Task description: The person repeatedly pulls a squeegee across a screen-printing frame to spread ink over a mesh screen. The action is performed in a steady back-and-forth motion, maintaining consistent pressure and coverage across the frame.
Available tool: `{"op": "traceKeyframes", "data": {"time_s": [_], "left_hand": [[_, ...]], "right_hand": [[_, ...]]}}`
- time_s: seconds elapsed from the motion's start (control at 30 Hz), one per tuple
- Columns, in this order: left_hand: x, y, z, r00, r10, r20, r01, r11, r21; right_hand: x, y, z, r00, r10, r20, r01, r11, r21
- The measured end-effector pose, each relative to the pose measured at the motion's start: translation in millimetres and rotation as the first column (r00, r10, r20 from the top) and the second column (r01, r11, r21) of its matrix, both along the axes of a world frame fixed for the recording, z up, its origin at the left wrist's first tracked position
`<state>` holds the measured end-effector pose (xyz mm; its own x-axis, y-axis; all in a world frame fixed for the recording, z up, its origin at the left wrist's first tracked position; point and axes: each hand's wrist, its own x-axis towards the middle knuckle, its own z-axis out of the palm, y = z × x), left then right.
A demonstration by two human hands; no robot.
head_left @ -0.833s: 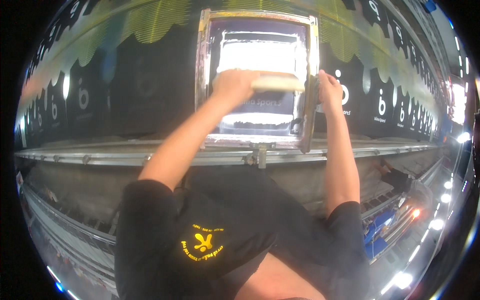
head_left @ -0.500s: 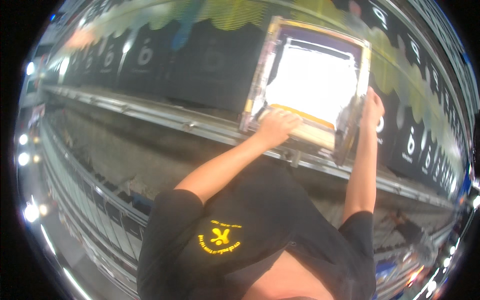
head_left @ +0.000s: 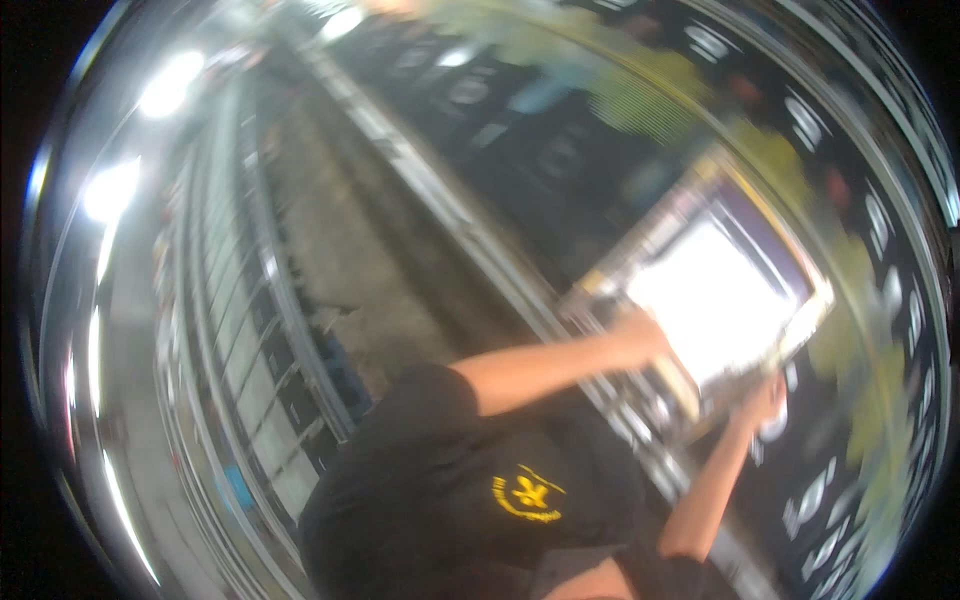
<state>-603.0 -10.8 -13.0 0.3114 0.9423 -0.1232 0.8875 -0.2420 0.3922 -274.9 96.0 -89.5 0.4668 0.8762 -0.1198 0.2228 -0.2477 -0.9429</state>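
The picture is smeared by motion. A rectangular screen-printing frame (head_left: pixel 818 301) holds a bright, glaring middle bordered in dark purple, over a long dark surface (head_left: pixel 560 150) printed with white shapes and yellow patches. My left hand (head_left: pixel 636 336) is closed on a pale squeegee (head_left: pixel 678 385) lying along the screen's near edge. My right hand (head_left: pixel 765 398) has its fingers closed on the frame's right side, near its lower corner.
A metal rail (head_left: pixel 452 218) runs along the near edge of the printed surface. Further railed tables (head_left: pixel 240 310) and a grey aisle floor (head_left: pixel 140 420) lie to the left, with bright strip lights curving along the rim.
Since the oldest frame, the squeegee in my left hand has moved from the screen's middle to its near edge. The view has swung sharply, so the frame appears tilted at lower right.
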Motion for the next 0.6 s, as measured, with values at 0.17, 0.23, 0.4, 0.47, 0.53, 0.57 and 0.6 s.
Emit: {"op": "traceKeyframes", "data": {"time_s": [0.17,0.23,0.4,0.47,0.53,0.57,0.6], "left_hand": [[-36,31,-35,0.976,-0.168,-0.140,0.168,0.986,-0.009],[-33,34,-43,0.971,-0.216,-0.099,0.211,0.976,-0.054],[-30,42,-21,0.971,-0.230,-0.071,0.228,0.973,-0.036],[-22,51,-24,0.968,-0.216,-0.125,0.217,0.976,-0.006],[-25,51,-30,0.971,-0.171,-0.170,0.179,0.983,0.032],[-26,49,-34,0.975,-0.131,-0.179,0.144,0.988,0.061],[-26,46,-38,0.977,-0.104,-0.185,0.122,0.988,0.092]], "right_hand": [[-41,17,-4,0.994,0.022,0.106,-0.011,0.994,-0.105],[-32,29,-27,0.995,0.074,0.066,-0.069,0.994,-0.083],[-43,40,1,0.923,0.128,0.362,-0.071,0.983,-0.167],[-31,56,-13,0.905,0.149,0.399,-0.078,0.979,-0.190],[-27,59,-24,0.875,0.196,0.442,-0.109,0.971,-0.214],[-34,57,-21,0.891,0.205,0.405,-0.126,0.969,-0.215],[-38,48,-14,0.907,0.204,0.370,-0.129,0.968,-0.217]]}}
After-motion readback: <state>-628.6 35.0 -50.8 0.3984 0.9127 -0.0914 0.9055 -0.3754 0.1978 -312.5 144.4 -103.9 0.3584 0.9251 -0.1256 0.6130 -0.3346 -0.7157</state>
